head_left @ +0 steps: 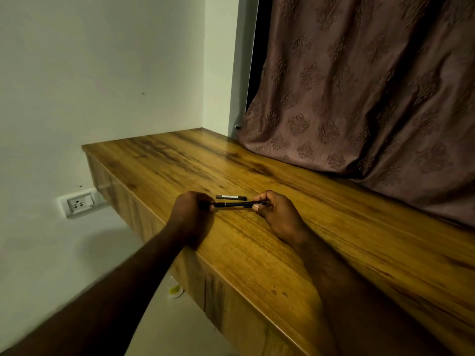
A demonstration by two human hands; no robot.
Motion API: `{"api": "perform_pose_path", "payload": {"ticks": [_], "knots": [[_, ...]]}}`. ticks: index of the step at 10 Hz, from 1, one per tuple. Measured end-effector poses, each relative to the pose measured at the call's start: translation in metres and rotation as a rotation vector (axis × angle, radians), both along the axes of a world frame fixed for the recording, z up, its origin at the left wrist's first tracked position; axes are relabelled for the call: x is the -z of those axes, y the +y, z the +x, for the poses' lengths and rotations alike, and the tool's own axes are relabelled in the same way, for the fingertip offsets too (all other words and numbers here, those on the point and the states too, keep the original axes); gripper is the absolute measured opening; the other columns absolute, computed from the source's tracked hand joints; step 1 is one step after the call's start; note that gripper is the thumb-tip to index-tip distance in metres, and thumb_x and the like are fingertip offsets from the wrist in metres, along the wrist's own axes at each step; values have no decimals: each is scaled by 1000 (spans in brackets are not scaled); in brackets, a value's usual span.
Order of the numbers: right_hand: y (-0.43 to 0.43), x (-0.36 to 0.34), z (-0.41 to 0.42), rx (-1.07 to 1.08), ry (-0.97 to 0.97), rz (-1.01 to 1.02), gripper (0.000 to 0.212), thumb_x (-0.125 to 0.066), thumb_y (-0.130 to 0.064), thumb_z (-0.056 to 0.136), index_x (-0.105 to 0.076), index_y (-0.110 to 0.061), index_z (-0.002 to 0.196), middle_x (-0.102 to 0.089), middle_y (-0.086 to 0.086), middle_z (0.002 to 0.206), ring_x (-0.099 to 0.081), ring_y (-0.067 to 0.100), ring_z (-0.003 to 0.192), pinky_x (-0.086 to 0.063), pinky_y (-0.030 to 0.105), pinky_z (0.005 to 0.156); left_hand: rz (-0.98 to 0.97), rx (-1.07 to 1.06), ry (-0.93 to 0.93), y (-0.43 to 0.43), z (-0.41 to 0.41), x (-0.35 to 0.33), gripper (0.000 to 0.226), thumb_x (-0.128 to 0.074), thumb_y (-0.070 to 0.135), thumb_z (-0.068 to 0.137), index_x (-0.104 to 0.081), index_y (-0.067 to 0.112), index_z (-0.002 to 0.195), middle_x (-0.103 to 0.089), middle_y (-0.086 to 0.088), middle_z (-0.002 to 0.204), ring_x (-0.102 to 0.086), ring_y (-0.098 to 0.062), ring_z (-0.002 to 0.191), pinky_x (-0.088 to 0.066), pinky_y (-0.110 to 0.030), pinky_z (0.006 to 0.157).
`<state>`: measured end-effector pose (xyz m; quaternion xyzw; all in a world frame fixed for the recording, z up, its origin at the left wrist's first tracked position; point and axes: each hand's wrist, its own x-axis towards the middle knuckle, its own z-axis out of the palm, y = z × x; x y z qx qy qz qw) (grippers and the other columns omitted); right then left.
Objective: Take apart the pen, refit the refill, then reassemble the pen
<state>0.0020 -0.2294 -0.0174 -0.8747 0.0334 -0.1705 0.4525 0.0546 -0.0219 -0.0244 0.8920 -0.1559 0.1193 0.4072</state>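
Observation:
A slim black pen point(235, 204) is held level just above the wooden desk point(334, 227), between both hands. My left hand point(191, 214) pinches its left end with curled fingers. My right hand point(276, 214) grips the right end, thumb on top. Just beyond the pen, a short dark pen part point(231, 197) with a pale strip lies flat on the desk. Whether the pen's halves are joined or slightly apart is too small to tell.
A patterned brown curtain point(359, 98) hangs along the desk's far right edge and rests on the surface. The desk's left edge drops off near my left wrist. A white wall socket point(79, 202) sits below the desk at the left.

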Motion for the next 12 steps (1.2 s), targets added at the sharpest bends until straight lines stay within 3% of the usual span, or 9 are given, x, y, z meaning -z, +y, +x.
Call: {"api": "perform_pose_path", "payload": {"ticks": [2, 3, 5, 7, 9, 10, 11, 12], "knots": [[2, 6, 22, 88, 25, -305, 11, -67, -24, 87, -71, -21, 97, -58, -1, 94, -57, 22, 93, -49, 40, 83, 156, -77, -48, -7, 10, 0, 17, -60, 19, 89, -73, 17, 98, -57, 1, 80, -45, -7, 68, -36, -20, 67], [2, 6, 23, 91, 35, -314, 10, -68, -23, 87, -72, -21, 95, -55, -3, 93, -56, 21, 94, -48, 39, 83, 175, -80, -53, -5, 12, 3, 15, -58, 21, 88, -73, 20, 91, -58, 0, 86, -43, -6, 68, -35, -21, 66], [0, 5, 21, 66, 35, -259, 12, -71, -20, 85, -72, -17, 97, -56, -3, 95, -56, 18, 93, -47, 34, 83, 202, -27, -16, -4, 13, 1, 15, -59, 19, 83, -73, 18, 88, -63, -6, 91, -57, -20, 83, -46, -30, 71], [-5, 6, 21, 30, 29, -158, 26, -76, -21, 80, -71, -15, 105, -59, -3, 96, -58, 16, 90, -50, 33, 84, 90, -74, 32, -5, 6, -6, 26, -57, 13, 82, -67, 8, 105, -61, -13, 105, -58, -27, 98, -48, -35, 86], [-8, 2, 17, 119, -17, -83, 16, -68, -29, 87, -71, -17, 98, -63, 0, 103, -57, 10, 89, -45, 26, 78, -78, -114, 105, -4, -2, -11, 22, -57, 17, 85, -64, 7, 103, -65, -13, 101, -60, -25, 90, -48, -34, 79], [-9, 2, 18, 140, -37, -6, 13, -67, -30, 88, -71, -18, 92, -66, 1, 101, -60, 8, 88, -42, 17, 70, -142, -87, 263, -3, 4, -20, 21, -60, 24, 88, -66, 11, 103, -66, -5, 96, -58, -16, 83, -41, -26, 71], [-12, -1, 26, 137, -82, -2, 16, -67, -30, 88, -69, -15, 83, -66, -3, 87, -59, 3, 77, -40, 12, 63, -227, -61, 357, -5, 24, -32, 19, -62, 26, 86, -69, 10, 95, -66, -3, 90, -60, -17, 84, -40, -24, 67], [-13, -14, 49, 161, -197, -102, 33, -65, -31, 88, -56, -10, 64, -49, -5, 58, -42, 7, 53, -34, 28, 52, -235, -57, 258, -17, 47, -41, 16, -64, 27, 87, -67, 11, 90, -66, -1, 83, -61, -15, 79, -40, -22, 61]]}}
